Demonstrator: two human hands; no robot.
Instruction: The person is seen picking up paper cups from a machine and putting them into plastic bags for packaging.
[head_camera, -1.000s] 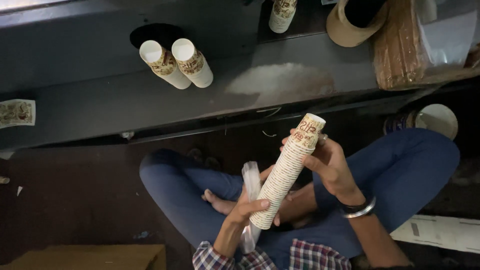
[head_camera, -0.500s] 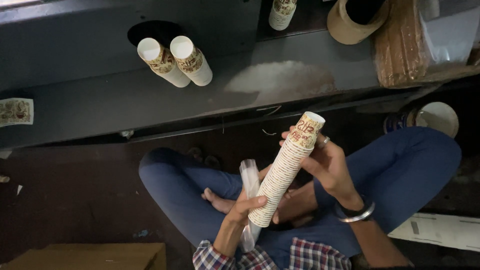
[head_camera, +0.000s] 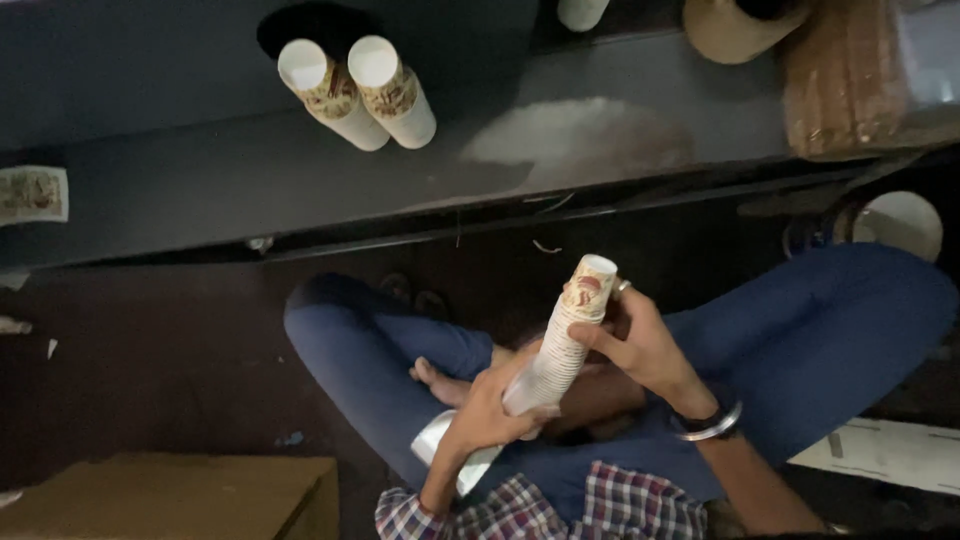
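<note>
I sit cross-legged in blue trousers and hold a long stack of printed paper cups tilted over my lap. My left hand grips the stack's lower end, together with a clear plastic sleeve that hangs below it. My right hand clasps the upper part of the stack just under its open white rim. A metal bangle circles my right wrist.
On the dark platform ahead lie two more stacks of cups with their white ends toward me. A brown woven thing lies at the top right, a cardboard box at the bottom left, and a printed paper blank at the far left.
The cup stack has come lower and closer to my lap, and my left hand has closed further around its lower end over the plastic sleeve.
</note>
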